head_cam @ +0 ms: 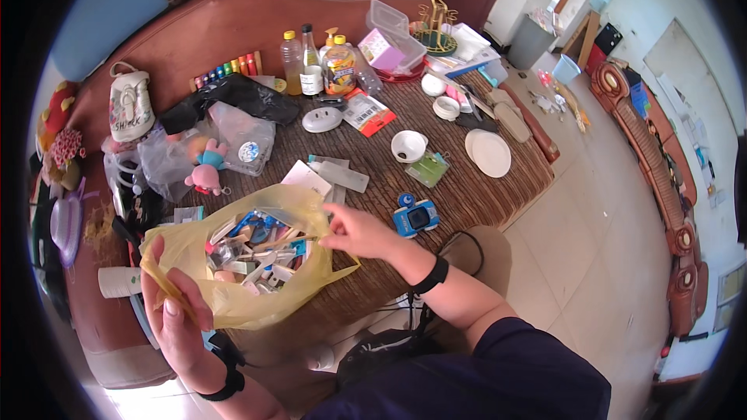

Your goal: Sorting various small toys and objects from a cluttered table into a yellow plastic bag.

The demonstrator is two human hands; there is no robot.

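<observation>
A yellow plastic bag [233, 303] lies wide open on the brown striped sofa seat, filled with small mixed items [262, 256], among them wooden sticks, blue plastic pieces and white plastic parts. My left hand [178, 309] grips the bag's handle at the near left side. At the bag's right rim is my right hand [356, 233], its thumb and forefinger close to the edge; whether they pinch the film or a thin stick is unclear. To the right of this hand sits a blue toy car [415, 217]. A clear squeeze bottle [339, 176] and a white card [304, 178] lie just beyond the bag.
Bottles [311, 64] stand by the sofa's backrest. A pink plush toy [204, 178] and clear bags are at left, above stacked paper cups [119, 282]. White lids [491, 153] and a white bowl [408, 146] lie at right. A grey bin [531, 41] stands beyond the sofa.
</observation>
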